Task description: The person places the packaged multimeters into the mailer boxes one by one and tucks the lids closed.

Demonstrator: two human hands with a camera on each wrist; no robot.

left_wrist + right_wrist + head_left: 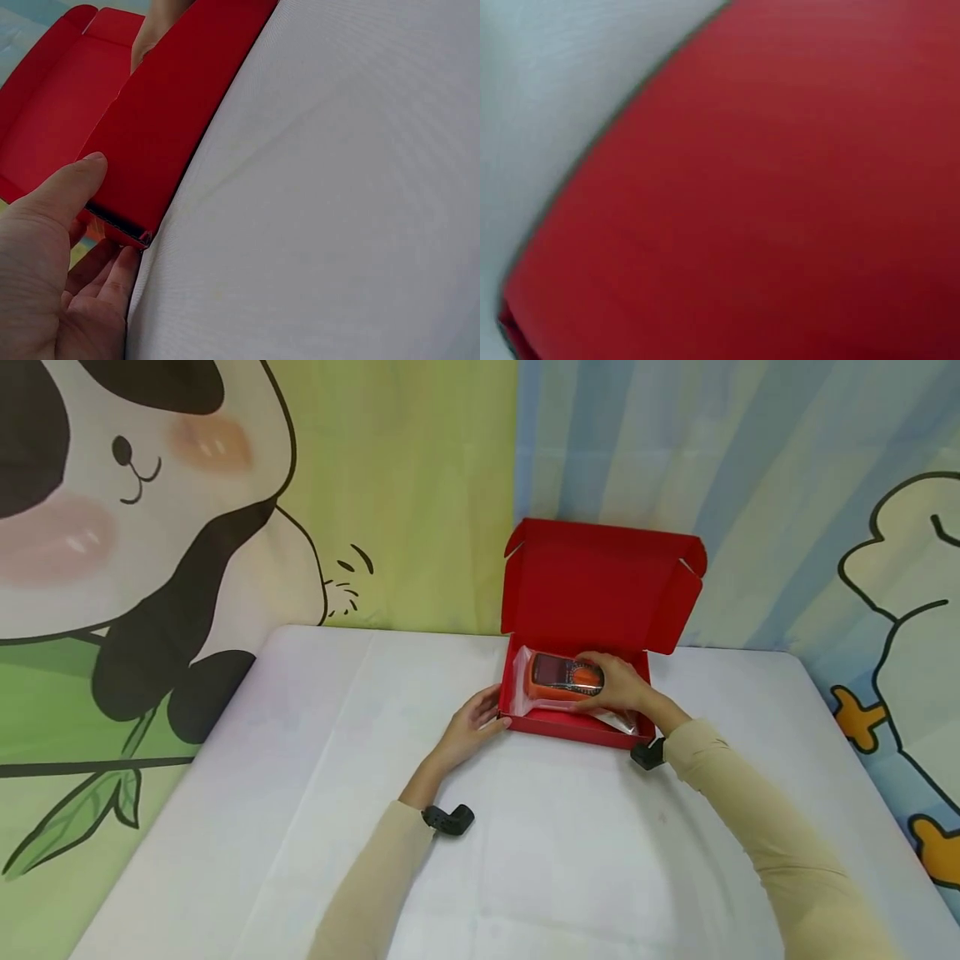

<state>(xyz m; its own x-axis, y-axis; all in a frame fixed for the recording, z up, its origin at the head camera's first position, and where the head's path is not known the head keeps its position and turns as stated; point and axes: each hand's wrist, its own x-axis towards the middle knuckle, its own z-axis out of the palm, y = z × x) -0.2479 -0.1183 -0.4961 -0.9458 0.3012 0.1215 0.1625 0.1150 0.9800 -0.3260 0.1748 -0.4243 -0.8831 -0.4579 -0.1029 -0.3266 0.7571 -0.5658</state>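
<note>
A red cardboard box (570,730) stands on the table with its lid (600,585) raised at the back. Inside lies an orange multimeter (551,673) with a dark screen and a round dial, a clear plastic bag (519,687) around or under it. My right hand (621,685) grips the multimeter's right end, thumb toward the front. At the box's front left corner, my left hand (468,728) holds the wall. The left wrist view shows the left thumb (79,180) on the front wall, other fingers around the corner. Only the box's red wall (742,187) fills the right wrist view.
The box sits near the back edge of a white-covered table (300,827). Behind it hangs a curtain (420,485) with a cartoon panda at left and a white cartoon figure at right. Each wrist wears a black camera mount (450,820).
</note>
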